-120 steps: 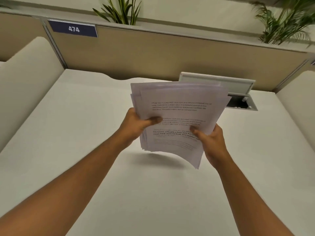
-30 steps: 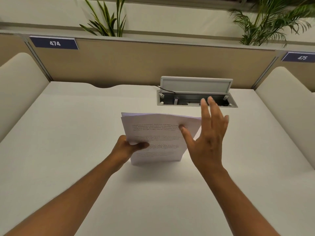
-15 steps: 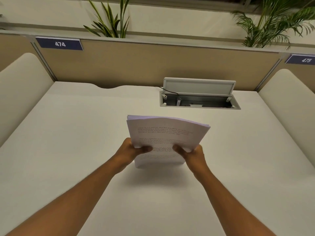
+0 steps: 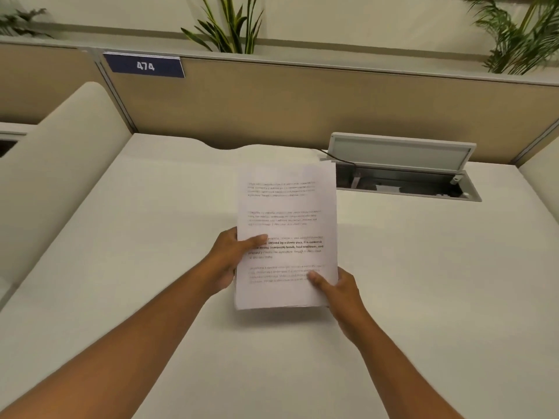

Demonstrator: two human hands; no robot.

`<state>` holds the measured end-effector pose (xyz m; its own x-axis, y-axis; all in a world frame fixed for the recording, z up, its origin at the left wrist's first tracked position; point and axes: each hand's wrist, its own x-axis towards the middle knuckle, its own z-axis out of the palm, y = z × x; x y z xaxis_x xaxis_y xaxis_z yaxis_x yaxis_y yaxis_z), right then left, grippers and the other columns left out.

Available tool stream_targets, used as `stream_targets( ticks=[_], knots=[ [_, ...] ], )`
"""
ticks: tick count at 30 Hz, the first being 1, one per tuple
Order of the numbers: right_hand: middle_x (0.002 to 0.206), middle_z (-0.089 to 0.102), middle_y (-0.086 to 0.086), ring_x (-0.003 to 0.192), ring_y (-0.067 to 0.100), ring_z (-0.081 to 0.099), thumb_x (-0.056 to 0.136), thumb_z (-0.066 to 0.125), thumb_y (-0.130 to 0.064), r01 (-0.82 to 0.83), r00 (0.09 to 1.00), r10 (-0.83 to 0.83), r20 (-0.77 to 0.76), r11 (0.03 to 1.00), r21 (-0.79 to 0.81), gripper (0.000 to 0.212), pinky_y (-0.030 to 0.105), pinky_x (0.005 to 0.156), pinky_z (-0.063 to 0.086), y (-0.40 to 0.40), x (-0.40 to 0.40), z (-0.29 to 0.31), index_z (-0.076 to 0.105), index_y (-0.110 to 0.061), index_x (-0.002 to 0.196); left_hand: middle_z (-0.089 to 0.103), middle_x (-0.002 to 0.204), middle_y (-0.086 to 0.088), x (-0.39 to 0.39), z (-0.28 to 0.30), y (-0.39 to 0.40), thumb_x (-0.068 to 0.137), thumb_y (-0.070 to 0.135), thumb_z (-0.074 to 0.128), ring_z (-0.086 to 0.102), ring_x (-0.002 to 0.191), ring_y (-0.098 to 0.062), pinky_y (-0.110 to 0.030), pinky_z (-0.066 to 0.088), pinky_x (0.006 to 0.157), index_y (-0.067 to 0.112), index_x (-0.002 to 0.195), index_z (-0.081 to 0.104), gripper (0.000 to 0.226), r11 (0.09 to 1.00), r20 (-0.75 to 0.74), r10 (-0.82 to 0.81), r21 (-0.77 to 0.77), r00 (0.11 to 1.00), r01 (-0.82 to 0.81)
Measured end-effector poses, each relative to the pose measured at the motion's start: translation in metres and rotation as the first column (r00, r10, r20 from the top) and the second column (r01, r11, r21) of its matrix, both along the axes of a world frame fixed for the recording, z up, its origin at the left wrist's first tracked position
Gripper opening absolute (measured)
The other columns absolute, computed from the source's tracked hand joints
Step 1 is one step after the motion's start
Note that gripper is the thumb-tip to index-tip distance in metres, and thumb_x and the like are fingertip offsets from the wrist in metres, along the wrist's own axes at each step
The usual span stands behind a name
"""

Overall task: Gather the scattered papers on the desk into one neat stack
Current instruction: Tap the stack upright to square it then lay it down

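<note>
Since half a second earlier the papers (image 4: 287, 234) had flattened out, edges nearly flush — left hand (image 4: 231, 255) and right hand (image 4: 338, 287) both gripped them just above the desk (image 4: 121, 237) centre. Squaring looked done; next, lay them flat.

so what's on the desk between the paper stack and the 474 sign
Head view: nothing. Bare desk runs from the paper stack to the partition under the 474 sign.

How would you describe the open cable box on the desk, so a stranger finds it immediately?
Start at the tan partition behind the white desk. Near its right end, a grey cable box is sunk into the desk, its lid propped up. It is the desk's only opening, with a black cable entering it.
</note>
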<state>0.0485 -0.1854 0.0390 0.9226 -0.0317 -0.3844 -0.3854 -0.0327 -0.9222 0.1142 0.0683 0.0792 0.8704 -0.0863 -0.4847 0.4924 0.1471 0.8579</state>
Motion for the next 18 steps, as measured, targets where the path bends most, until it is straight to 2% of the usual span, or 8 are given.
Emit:
stream_targets(
  ticks=[3, 5, 8, 12, 15, 17, 18],
  knots=[
    [0.119, 0.082, -0.003, 0.109, 0.022, 0.078, 0.096, 0.078, -0.028, 0.068, 0.997, -0.067, -0.048, 0.997, 0.034, 0.036, 0.048, 0.1, 0.061, 0.019, 0.019, -0.007, 0.072, -0.019, 0.13, 0.082, 0.13, -0.008, 0.004, -0.015, 0.007, 0.111, 0.021, 0.069, 0.081, 0.111, -0.031, -0.046, 0.066, 0.084, 0.014, 0.14, 0.067, 0.03, 0.989, -0.028, 0.107, 0.104, 0.994, -0.103],
    [0.121, 0.081, -0.002, 0.112, 0.023, 0.077, 0.096, 0.078, -0.027, 0.091, 0.993, -0.088, -0.074, 0.995, 0.035, 0.037, 0.051, 0.103, 0.06, 0.029, 0.035, -0.011, 0.072, -0.018, 0.131, 0.078, 0.128, -0.003, 0.004, -0.029, 0.011, 0.116, 0.022, 0.059, 0.078, 0.107, -0.026, -0.047, 0.066, 0.081, 0.017, 0.141, 0.062, 0.026, 0.967, -0.031, 0.132, 0.226, 0.991, -0.121],
    [0.123, 0.08, -0.002, 0.114, 0.024, 0.075, 0.097, 0.077, -0.027, 0.084, 0.992, -0.082, -0.1, 0.996, 0.011, 0.036, 0.052, 0.104, 0.059, 0.043, 0.059, -0.013, 0.071, -0.019, 0.132, 0.073, 0.134, -0.006, 0.013, -0.044, 0.018, 0.118, 0.019, 0.05, 0.072, 0.116, -0.031, -0.049, 0.067, 0.083, 0.02, 0.146, 0.059, 0.029, 0.926, 0.0, 0.137, 0.356, 0.991, -0.128],
    [0.124, 0.078, -0.006, 0.116, 0.022, 0.074, 0.097, 0.077, -0.029, 0.045, 0.987, -0.047, -0.154, 0.999, -0.019, 0.039, 0.052, 0.103, 0.059, 0.058, 0.096, -0.013, 0.07, -0.023, 0.135, 0.07, 0.139, -0.008, 0.041, -0.05, 0.03, 0.118, 0.016, 0.047, 0.068, 0.125, -0.035, -0.062, 0.063, 0.1, 0.017, 0.15, 0.058, 0.033, 0.872, 0.045, 0.14, 0.467, 0.989, -0.145],
    [0.126, 0.078, -0.004, 0.116, 0.022, 0.074, 0.097, 0.077, -0.029, 0.035, 0.982, -0.04, -0.183, 0.999, -0.03, 0.039, 0.052, 0.104, 0.059, 0.067, 0.13, -0.016, 0.069, -0.022, 0.135, 0.07, 0.142, -0.009, 0.069, -0.058, 0.037, 0.118, 0.016, 0.048, 0.068, 0.128, -0.036, -0.06, 0.061, 0.106, 0.016, 0.152, 0.057, 0.035, 0.849, 0.064, 0.156, 0.502, 0.986, -0.167],
    [0.126, 0.078, -0.002, 0.117, 0.025, 0.073, 0.097, 0.077, -0.027, 0.038, 0.981, -0.042, -0.188, 0.999, -0.02, 0.039, 0.053, 0.099, 0.061, 0.072, 0.153, -0.018, 0.07, -0.02, 0.134, 0.068, 0.14, -0.007, 0.086, -0.063, 0.04, 0.119, 0.017, 0.048, 0.068, 0.128, -0.035, -0.053, 0.065, 0.098, 0.015, 0.153, 0.057, 0.036, 0.841, 0.088, 0.177, 0.504, 0.98, -0.197],
    [0.126, 0.078, -0.001, 0.117, 0.027, 0.074, 0.097, 0.078, -0.026, 0.041, 0.981, -0.043, -0.19, 0.999, -0.01, 0.038, 0.052, 0.093, 0.064, 0.073, 0.166, -0.018, 0.07, -0.02, 0.134, 0.068, 0.139, -0.007, 0.095, -0.064, 0.041, 0.119, 0.017, 0.048, 0.069, 0.125, -0.035, -0.047, 0.069, 0.085, 0.015, 0.154, 0.056, 0.036, 0.847, 0.09, 0.189, 0.49, 0.978, -0.209]
  ],
)
